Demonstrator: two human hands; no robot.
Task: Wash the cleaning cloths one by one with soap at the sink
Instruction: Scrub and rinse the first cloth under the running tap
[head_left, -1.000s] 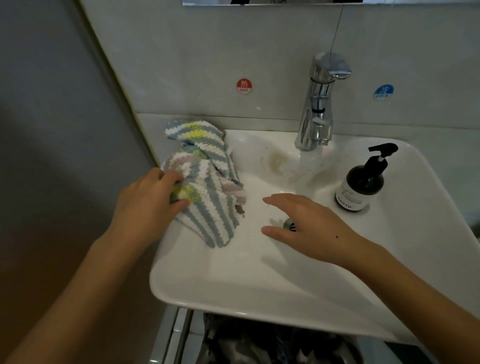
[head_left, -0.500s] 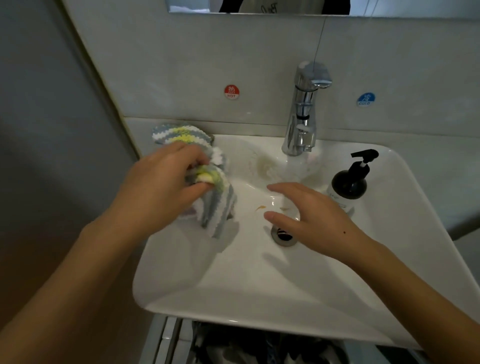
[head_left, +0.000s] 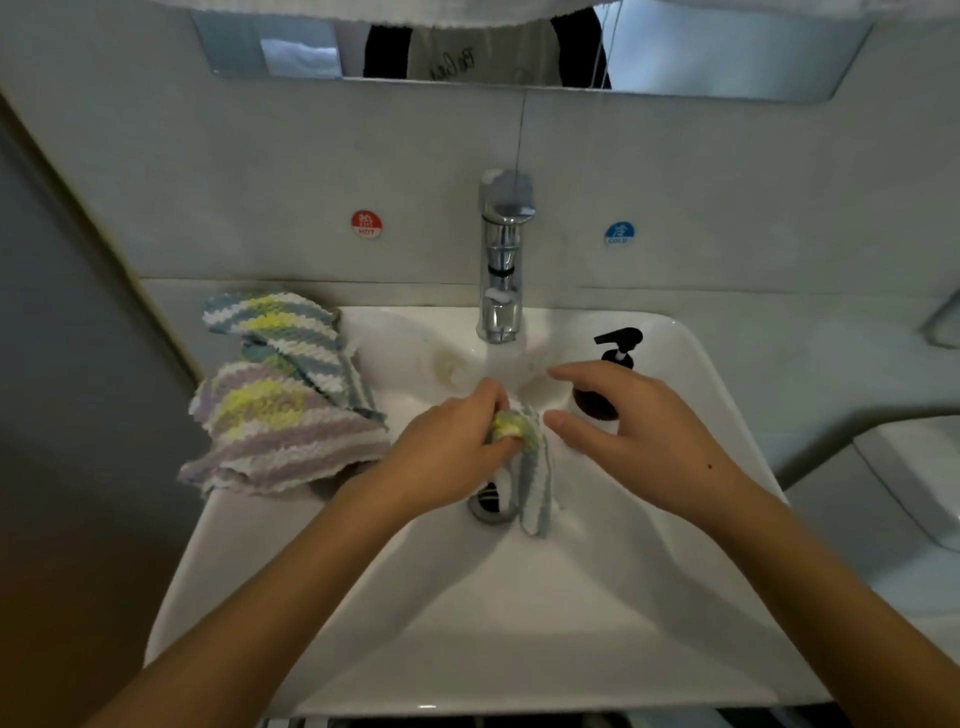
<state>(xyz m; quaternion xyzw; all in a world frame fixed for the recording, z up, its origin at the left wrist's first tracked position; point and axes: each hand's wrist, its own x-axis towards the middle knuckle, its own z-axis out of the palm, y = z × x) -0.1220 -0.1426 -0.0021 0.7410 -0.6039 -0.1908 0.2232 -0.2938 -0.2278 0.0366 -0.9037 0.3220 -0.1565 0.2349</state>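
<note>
- One striped cloth (head_left: 530, 478) is in hand: the left hand (head_left: 447, 457) has fingers and thumb curled round its bunched upper end, over the middle of the sink (head_left: 519, 649).
- Below the grip, the cloth's free length hangs down to the basin floor, its lower end just beside the drain (head_left: 488, 506) and partly across it.
- Right of the grip, the right hand (head_left: 634, 431) is spread and relaxed, holding nothing; its fingertips are just beside the cloth, and contact cannot be confirmed.
- Above and beyond the grip stands the tap (head_left: 501, 260). Whether water is running cannot be told.
- Just behind the right hand stands the soap bottle (head_left: 605, 384), its pump within easy reach.
- Well to the left of the grip, two more cloths (head_left: 280, 395) lie heaped on the basin's rim, apparently unwashed.
- Recommendation: take the hanging end with the free hand and open the cloth flat before wetting, so soap reaches the whole weave.
- Risk noted: cloth across the drain may slow the outflow.
</note>
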